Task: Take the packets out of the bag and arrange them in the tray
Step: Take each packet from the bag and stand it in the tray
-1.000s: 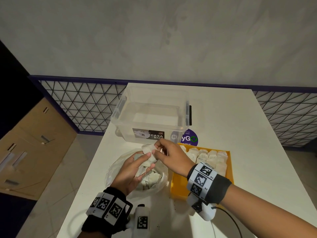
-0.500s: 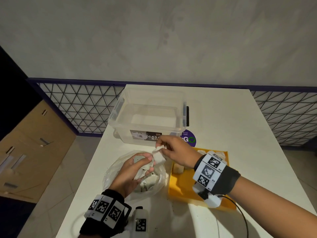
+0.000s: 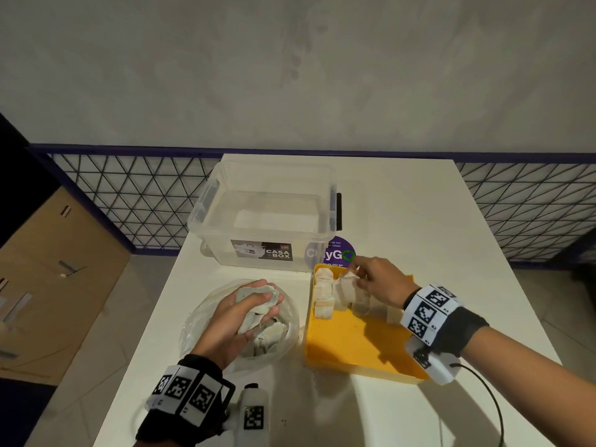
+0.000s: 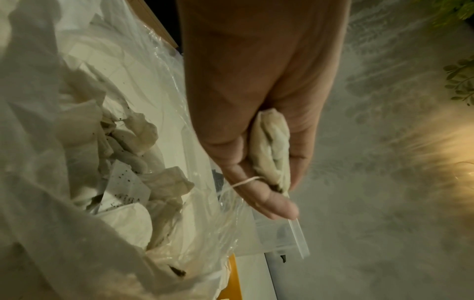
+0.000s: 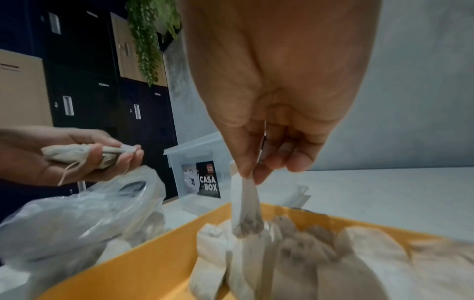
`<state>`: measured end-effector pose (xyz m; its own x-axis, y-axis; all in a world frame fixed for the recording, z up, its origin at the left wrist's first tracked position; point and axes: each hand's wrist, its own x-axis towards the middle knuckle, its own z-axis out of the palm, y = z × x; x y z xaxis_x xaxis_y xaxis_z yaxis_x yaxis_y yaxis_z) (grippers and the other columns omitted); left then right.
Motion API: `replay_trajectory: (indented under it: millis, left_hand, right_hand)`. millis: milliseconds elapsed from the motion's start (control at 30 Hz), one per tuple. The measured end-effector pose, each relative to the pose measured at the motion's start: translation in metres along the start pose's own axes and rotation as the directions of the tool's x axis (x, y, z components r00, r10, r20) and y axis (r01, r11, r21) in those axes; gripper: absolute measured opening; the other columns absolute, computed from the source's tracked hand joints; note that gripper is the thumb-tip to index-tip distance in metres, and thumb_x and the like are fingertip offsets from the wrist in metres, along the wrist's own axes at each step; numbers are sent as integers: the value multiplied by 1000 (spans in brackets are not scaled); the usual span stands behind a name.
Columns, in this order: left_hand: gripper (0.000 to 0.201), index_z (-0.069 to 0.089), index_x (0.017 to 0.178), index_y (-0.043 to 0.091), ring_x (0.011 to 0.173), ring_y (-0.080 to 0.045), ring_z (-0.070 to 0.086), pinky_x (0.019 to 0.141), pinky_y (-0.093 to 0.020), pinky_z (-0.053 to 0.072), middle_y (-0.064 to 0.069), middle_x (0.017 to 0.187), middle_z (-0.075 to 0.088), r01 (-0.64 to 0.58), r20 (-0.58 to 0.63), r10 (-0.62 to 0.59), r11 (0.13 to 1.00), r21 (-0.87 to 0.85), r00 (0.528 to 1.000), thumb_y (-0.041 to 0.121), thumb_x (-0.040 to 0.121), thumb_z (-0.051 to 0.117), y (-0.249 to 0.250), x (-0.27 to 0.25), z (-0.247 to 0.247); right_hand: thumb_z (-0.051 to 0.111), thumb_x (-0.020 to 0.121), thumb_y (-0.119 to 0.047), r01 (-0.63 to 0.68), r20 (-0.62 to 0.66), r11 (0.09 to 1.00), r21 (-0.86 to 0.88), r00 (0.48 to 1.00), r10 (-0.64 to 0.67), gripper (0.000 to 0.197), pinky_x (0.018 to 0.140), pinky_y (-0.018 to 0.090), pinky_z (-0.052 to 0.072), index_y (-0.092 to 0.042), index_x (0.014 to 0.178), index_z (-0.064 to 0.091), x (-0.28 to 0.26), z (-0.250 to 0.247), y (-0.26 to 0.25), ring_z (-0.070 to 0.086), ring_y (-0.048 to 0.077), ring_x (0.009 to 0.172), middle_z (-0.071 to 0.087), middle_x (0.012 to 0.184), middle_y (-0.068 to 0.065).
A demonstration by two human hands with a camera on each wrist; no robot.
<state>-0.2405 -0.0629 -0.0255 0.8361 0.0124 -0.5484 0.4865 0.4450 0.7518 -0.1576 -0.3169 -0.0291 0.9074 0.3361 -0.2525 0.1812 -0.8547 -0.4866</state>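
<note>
A clear plastic bag point(image 3: 206, 321) point(image 4: 64, 142) point(image 5: 77, 219) lies open on the white table, with several white tea-bag packets inside. My left hand point(image 3: 245, 311) point(image 4: 266, 162) point(image 5: 97, 160) is over the bag and grips a bunch of packets point(image 3: 258, 301) point(image 4: 271, 146) with a string trailing. To the right sits the yellow tray point(image 3: 354, 346) point(image 5: 143, 255), with a row of packets point(image 3: 325, 295) point(image 5: 282, 253) standing at its far end. My right hand point(image 3: 358, 275) point(image 5: 251, 172) pinches one packet point(image 3: 346, 282) point(image 5: 243, 205) by its top, hanging just above that row.
A clear lidless storage box point(image 3: 267, 221) point(image 5: 195, 172) labelled CASA BOX stands behind the bag and tray. A purple round sticker point(image 3: 340, 253) lies on the table beside it. The table's left edge runs close to the bag; dark lockers stand at the far left.
My right hand took a packet from the left hand over the bag and carried it right to the tray's far end. The left hand stayed over the bag with its packets.
</note>
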Motion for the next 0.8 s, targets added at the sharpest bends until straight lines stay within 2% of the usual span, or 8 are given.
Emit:
replay_trajectory:
  millis: [67, 200, 267, 367, 433, 533, 633, 800]
  left_hand:
    - [35, 60, 119, 9, 96, -18, 71, 82, -28, 55, -10, 104, 73, 0, -2, 0, 1000, -4, 1000, 7, 85, 65, -1, 0, 1]
    - [33, 61, 116, 10, 98, -19, 70, 81, -23, 56, -16, 108, 71, -5, -1, 5, 999, -46, 1000, 6, 83, 66, -1, -2, 2]
    - [31, 62, 114, 10, 98, -19, 70, 81, -23, 56, -16, 109, 71, -6, -3, 6, 998, -55, 1000, 6, 83, 65, -1, -2, 3]
    - [29, 63, 113, 10, 101, -21, 69, 85, -28, 57, -17, 112, 70, -9, 5, 10, 999, -45, 1000, 5, 84, 64, -3, -2, 3]
    - [29, 63, 114, 10, 102, -21, 69, 87, -30, 55, -15, 114, 69, -6, 12, 6, 999, -43, 1000, 5, 86, 62, -3, -3, 2]
    - [31, 61, 118, 10, 104, -22, 68, 85, -26, 56, -15, 113, 70, 2, 47, 0, 998, -56, 999, 4, 88, 56, -2, -5, 1]
    - [32, 60, 120, 10, 106, -23, 67, 83, -26, 56, -17, 113, 69, 13, 83, -8, 998, -61, 997, 3, 90, 52, 0, -6, 0]
    - [31, 58, 120, 0, 107, -25, 66, 81, -26, 57, -17, 103, 72, 8, 103, -1, 998, -68, 995, 2, 90, 54, -2, -6, 0]
  right_hand:
    - [53, 90, -8, -31, 61, 999, 35, 998, 29, 21, 77, 29, 43, -12, 111, 56, -3, 9, 3, 53, 19, 87, 60, 98, 5]
    - [55, 87, -5, -90, 169, 987, 134, 983, 67, 14, 77, 30, 44, -17, 93, 52, 0, 24, 11, 53, 20, 85, 56, 92, 4]
    - [57, 85, -4, -111, 177, 985, 135, 980, 86, 15, 77, 31, 44, -16, 91, 50, 4, 31, 13, 52, 20, 86, 55, 93, 5]
    - [53, 87, -5, -92, 140, 995, 25, 986, 88, 11, 68, 24, 37, -12, 96, 51, 12, 42, 12, 49, 20, 87, 53, 92, 6]
    - [48, 89, -8, -69, 98, 993, -92, 992, 78, 16, 73, 25, 36, -10, 105, 53, 15, 48, 11, 51, 23, 95, 56, 100, 10]
    - [48, 91, -18, -5, 32, 959, -284, 999, 14, 18, 84, 31, 38, -12, 107, 54, 17, 51, 11, 47, 25, 109, 58, 111, 10]
    - [48, 92, -30, 39, 33, 928, -370, 999, -29, 23, 87, 31, 37, -12, 105, 56, 17, 49, 13, 45, 23, 108, 59, 113, 7]
    - [45, 95, -30, 33, 16, 898, -439, 999, -29, 25, 90, 31, 38, -13, 109, 57, 20, 47, 16, 47, 23, 109, 59, 116, 7]
